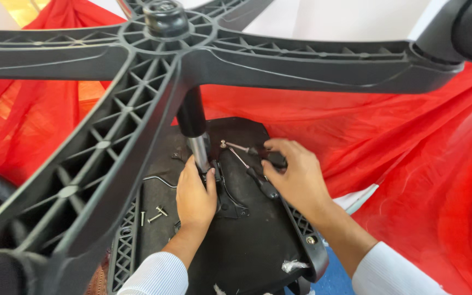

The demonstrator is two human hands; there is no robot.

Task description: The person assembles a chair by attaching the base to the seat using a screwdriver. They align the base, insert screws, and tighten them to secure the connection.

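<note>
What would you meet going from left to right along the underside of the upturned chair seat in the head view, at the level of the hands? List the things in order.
Loose screws → left hand gripping the metal column → black-handled screwdriver → right hand → red cloth.

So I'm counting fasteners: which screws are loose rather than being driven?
The two loose screws lying on the seat underside left of the left hand; the other one stands under the right hand's screwdriver.
</note>
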